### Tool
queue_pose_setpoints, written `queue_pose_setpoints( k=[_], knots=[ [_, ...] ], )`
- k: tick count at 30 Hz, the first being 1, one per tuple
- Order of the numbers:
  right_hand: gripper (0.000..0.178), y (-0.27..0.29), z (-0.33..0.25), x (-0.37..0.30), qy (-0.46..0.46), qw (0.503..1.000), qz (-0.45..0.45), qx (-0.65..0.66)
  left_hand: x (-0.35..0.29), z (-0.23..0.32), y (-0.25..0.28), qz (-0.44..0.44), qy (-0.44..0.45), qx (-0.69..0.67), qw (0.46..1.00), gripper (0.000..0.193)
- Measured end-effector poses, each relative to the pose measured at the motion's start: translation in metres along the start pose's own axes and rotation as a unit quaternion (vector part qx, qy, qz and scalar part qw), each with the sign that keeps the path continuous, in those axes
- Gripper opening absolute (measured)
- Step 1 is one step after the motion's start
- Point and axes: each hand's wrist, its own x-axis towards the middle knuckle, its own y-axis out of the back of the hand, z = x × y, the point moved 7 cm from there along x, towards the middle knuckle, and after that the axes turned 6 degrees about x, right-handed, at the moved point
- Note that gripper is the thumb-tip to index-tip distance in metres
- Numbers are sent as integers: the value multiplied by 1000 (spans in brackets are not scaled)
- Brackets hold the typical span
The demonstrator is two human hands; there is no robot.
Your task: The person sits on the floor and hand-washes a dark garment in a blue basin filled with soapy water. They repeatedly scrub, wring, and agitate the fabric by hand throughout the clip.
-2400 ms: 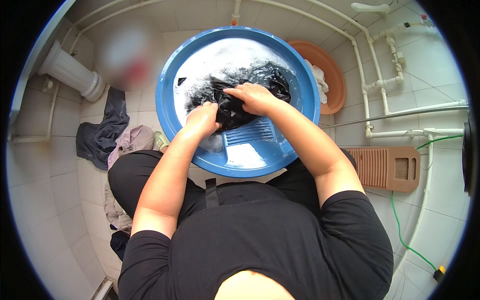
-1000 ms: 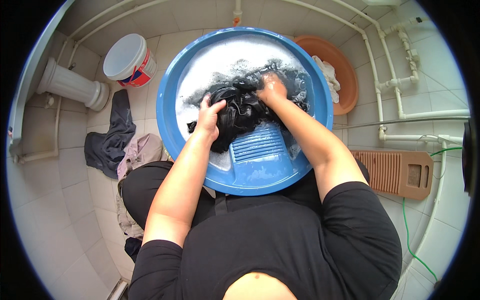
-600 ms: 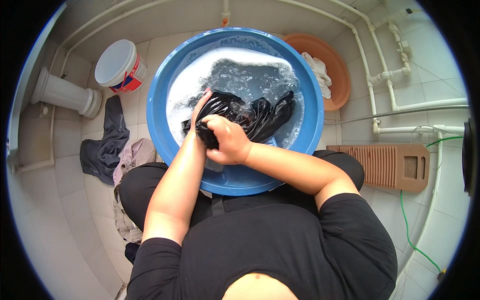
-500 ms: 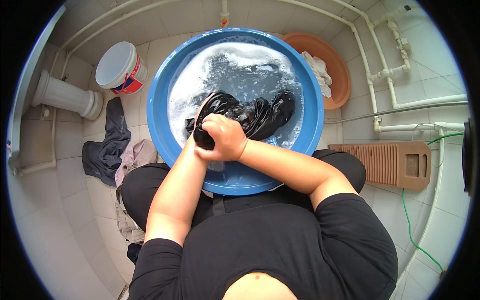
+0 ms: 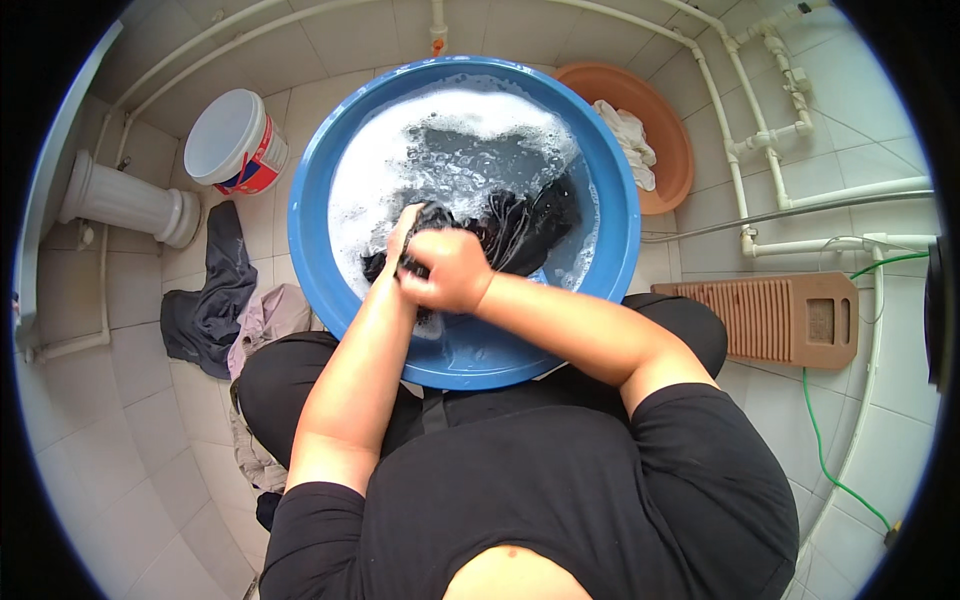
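Note:
A wet black garment (image 5: 535, 225) lies partly in foamy water inside a large blue basin (image 5: 310, 225). My right hand (image 5: 452, 270), slightly blurred, is closed and grips a bunched part of it just above the basin's near side. Close against it, my left hand (image 5: 402, 238) has the same cloth lying over it; its thumb side shows, while most of its fingers are hidden behind the cloth and my right hand. The garment's far end trails to the right into the grey water, with white suds (image 5: 365, 180) thick along the left and far sides.
An orange basin (image 5: 675, 150) holding white cloth (image 5: 628, 140) stands behind right. A brown washboard (image 5: 760, 318) and green hose (image 5: 825, 460) are at right. To the left are a white bucket (image 5: 225, 135), dark clothing (image 5: 215, 300) and pink clothing (image 5: 270, 315). White pipes (image 5: 740, 180) line the walls.
My right hand has shifted slightly down and right over the bunched cloth. The garment's trailing part now spreads wider and flatter in the water. The whole view has tilted a little.

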Motion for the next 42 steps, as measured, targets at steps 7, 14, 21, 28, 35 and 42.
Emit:
queue_pose_setpoints(
  k=[7, 14, 21, 28, 35, 42],
  knots=[
    [46, 37, 163, 28, -289, 940, 103, -147, -22, 37, -40, -65, 191, -382, 902, 68],
    [55, 27, 184, 16, -363, 888, -185, -215, 3, 2, 4, 65, 126, -387, 911, 19],
    [26, 19, 71, 20, -53, 997, 49, 2, -13, 28, -14, -11, 137, -437, 889, 25],
    [18, 5, -27, -3, 94, 995, 40, 19, -3, -15, -10, -91, 186, -464, 861, 34],
    [27, 29, 52, 8, -163, 969, 186, -13, -33, 35, -38, -15, 166, -310, 936, 32],
    [21, 8, 28, 12, -39, 991, 127, -6, -4, -16, -15, -29, 110, -327, 938, 39]
  ],
)
